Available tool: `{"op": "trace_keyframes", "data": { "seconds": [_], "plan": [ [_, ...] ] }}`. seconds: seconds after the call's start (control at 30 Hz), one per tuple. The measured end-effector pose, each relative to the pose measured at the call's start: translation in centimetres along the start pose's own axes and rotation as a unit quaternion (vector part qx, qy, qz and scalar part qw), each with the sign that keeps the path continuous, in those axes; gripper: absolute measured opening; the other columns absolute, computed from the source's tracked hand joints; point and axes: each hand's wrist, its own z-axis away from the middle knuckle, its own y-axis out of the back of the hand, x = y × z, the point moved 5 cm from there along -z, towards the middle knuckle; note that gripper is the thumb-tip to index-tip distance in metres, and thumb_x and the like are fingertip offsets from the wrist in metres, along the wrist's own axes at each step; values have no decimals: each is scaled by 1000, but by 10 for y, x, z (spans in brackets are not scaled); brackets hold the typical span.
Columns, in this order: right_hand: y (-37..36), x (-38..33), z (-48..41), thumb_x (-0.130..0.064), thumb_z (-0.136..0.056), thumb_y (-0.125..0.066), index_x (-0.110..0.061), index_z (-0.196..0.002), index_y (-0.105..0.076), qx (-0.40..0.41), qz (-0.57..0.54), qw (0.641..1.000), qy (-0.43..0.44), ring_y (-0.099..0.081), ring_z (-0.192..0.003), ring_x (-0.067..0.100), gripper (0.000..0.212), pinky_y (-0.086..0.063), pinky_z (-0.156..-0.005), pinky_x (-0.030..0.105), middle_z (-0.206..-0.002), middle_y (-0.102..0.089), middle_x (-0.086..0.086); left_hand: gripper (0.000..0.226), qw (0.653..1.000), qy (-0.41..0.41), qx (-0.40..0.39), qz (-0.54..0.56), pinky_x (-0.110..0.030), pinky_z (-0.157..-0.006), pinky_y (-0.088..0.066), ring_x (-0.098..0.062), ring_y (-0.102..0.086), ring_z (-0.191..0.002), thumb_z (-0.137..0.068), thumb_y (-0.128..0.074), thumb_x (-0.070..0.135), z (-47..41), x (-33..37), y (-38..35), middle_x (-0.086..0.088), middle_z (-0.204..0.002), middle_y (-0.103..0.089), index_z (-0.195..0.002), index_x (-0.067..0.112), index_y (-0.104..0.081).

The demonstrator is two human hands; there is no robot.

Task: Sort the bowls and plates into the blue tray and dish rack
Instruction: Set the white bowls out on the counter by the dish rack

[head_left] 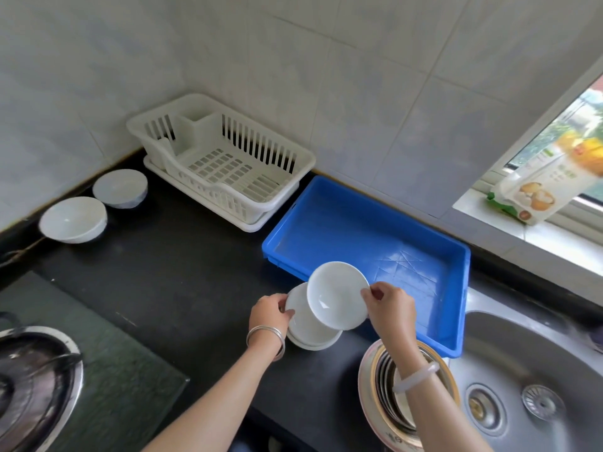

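Note:
My right hand (pixel 390 306) pinches the right rim of a small white plate (pixel 336 295), lifted and tilted over the near left corner of the blue tray (pixel 368 223). Below it, a short stack of white plates (pixel 306 331) sits on the black counter, and my left hand (pixel 270 313) holds its left rim. The white dish rack (pixel 222 164) stands behind, against the tiled wall, with nothing in it. Two white bowls rest at the far left: one upright (pixel 73 218), one (pixel 120 188) nearer the rack.
A steel sink (pixel 535 380) lies at the right, with a stack of metal-rimmed dishes (pixel 385 396) at its left edge under my right forearm. A gas stove with a pot (pixel 32 380) fills the lower left. A printed bag (pixel 548 181) stands on the window sill.

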Motion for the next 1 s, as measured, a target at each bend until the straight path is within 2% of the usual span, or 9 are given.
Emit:
{"op": "trace_keyframes", "data": {
  "seconds": [0.1,0.2,0.3,0.53,0.7,0.83,0.93,1.0],
  "plan": [
    [5,9,0,-23,-86,-59,-11,-76,-68,-6,-13,1000,-17,-54,-69,22,18,-37,-54,24,-67,-63,4,24,999,3,36,-15,-27,-76,-49,-18,-60,-90,-84,-59,10,0,5,0,-2,-110,-60,-106,19,-64],
    [5,14,0,-22,-87,-60,-10,-81,-69,-21,-48,998,-33,-64,-74,27,16,-53,-69,35,-74,-67,6,21,998,1,68,-17,-25,-66,-45,-16,-57,-81,-84,-55,7,1,8,2,0,-104,-59,-97,19,-65],
    [7,18,1,-22,-87,-61,-9,-86,-70,-21,-70,997,-39,-67,-76,29,16,-57,-75,43,-80,-69,8,21,996,-1,85,-7,-25,-63,-43,-16,-57,-80,-83,-54,6,2,12,3,0,-103,-60,-96,19,-66],
    [18,10,-2,-19,-86,-63,-9,-85,-71,-25,-114,992,-39,-68,-75,27,13,-59,-75,45,-81,-71,8,21,994,1,94,54,-26,-66,-44,-16,-60,-79,-78,-60,6,-1,8,22,2,-94,-64,-85,24,-66],
    [18,-22,-10,-17,-84,-64,-16,-72,-68,-40,-138,990,-1,-66,-54,7,13,-61,-66,35,-68,-68,-4,23,989,2,108,99,-31,-74,-52,-16,-62,-83,-77,-62,7,-11,0,67,12,-83,-62,-91,25,-68],
    [-5,-56,-18,-16,-83,-64,-19,-67,-67,-82,-166,983,10,-65,-49,6,16,-61,-64,31,-68,-69,-1,24,979,36,131,153,-41,-80,-57,-18,-66,-84,-77,-62,6,-21,-27,106,7,-83,-69,-93,22,-68],
    [-33,-84,-23,-17,-81,-64,-20,-66,-67,-113,-167,979,22,-65,-48,7,16,-61,-64,34,-67,-68,-2,24,965,60,172,187,-42,-81,-57,-21,-67,-85,-75,-63,5,-26,-58,136,3,-87,-71,-93,20,-69],
    [-56,-105,-25,-17,-81,-64,-19,-67,-68,-135,-168,976,28,-66,-52,9,14,-61,-60,31,-73,-68,1,24,953,83,200,212,-42,-80,-57,-22,-67,-83,-74,-62,3,-29,-80,154,1,-85,-71,-91,19,-70]
  ]
}}
